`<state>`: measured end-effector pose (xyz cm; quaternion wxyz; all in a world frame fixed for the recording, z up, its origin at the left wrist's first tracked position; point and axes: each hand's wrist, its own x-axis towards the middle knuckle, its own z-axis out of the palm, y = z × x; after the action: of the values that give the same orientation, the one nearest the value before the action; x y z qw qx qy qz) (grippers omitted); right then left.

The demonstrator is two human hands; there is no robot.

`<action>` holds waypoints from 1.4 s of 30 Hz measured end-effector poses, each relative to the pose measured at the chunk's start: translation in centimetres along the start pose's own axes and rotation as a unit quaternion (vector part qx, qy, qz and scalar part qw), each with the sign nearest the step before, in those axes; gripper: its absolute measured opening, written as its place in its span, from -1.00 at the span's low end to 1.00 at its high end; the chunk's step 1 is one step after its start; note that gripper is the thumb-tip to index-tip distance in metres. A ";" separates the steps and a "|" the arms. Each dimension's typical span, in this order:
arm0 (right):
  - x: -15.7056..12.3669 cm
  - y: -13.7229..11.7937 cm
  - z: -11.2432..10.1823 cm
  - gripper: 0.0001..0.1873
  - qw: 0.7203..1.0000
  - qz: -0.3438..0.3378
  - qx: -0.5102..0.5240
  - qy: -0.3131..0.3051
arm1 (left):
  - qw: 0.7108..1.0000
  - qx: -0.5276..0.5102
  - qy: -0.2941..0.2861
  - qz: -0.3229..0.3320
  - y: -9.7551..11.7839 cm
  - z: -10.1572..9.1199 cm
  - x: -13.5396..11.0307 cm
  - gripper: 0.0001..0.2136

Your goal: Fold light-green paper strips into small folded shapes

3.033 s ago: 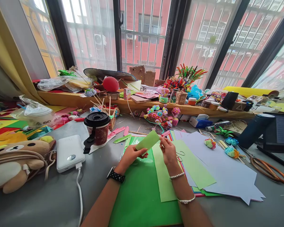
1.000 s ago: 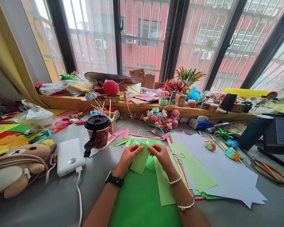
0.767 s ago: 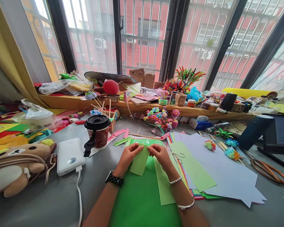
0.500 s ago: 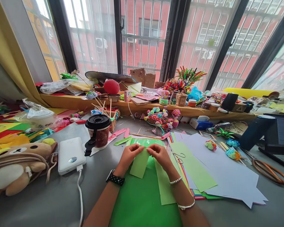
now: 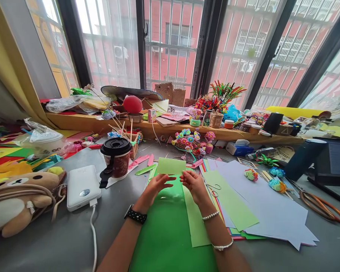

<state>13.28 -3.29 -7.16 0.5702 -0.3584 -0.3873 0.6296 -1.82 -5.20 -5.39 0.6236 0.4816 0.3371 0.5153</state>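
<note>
A small light green paper piece (image 5: pixel 170 166) is held up flat above the table by both hands. My left hand (image 5: pixel 155 187) pinches its lower left edge. My right hand (image 5: pixel 195 185) pinches its lower right edge. Below them lies a bright green sheet (image 5: pixel 170 230) on the grey table (image 5: pixel 59 238). A longer light green strip (image 5: pixel 197 223) lies beside my right wrist. Small scissors (image 5: pixel 214 187) rest on the papers just right of my right hand.
A coffee cup with a black lid (image 5: pixel 116 156) and a white power bank (image 5: pixel 82 187) stand to the left, by a plush bear (image 5: pixel 19 202). White and coloured sheets (image 5: pixel 266 204) spread right. Orange-handled scissors (image 5: pixel 325 209) lie far right. The windowsill (image 5: pixel 164 126) is crowded with craft items.
The light green piece hung down from my fingers before; now it is turned up and held flat, crosswise, a little farther from me. Both hands stay pinched on it.
</note>
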 end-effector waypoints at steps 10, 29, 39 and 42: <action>-1.0 0.2 1.1 -0.72 0.991 0.054 -0.040 -0.115 | 0.982 0.138 0.129 0.020 -0.9 0.5 0.4 -0.74; -3.2 -7.2 -7.0 -0.80 0.602 0.071 -0.785 0.129 | 0.964 0.147 0.222 0.026 -0.7 -0.1 0.4 -0.80; -2.5 -6.0 -8.6 -0.76 0.575 0.068 -0.813 0.067 | 0.966 0.138 0.217 0.035 -1.0 -0.5 0.6 -0.78; -2.1 -6.1 -7.5 -0.75 0.543 0.092 -0.833 0.047 | 0.967 0.134 0.213 0.037 -1.0 -0.5 0.6 -0.78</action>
<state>22.82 -4.54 -5.02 -0.0288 -0.7351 -0.6752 0.0547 -1.79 -4.48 -6.44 0.4481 0.4523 0.5101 0.5784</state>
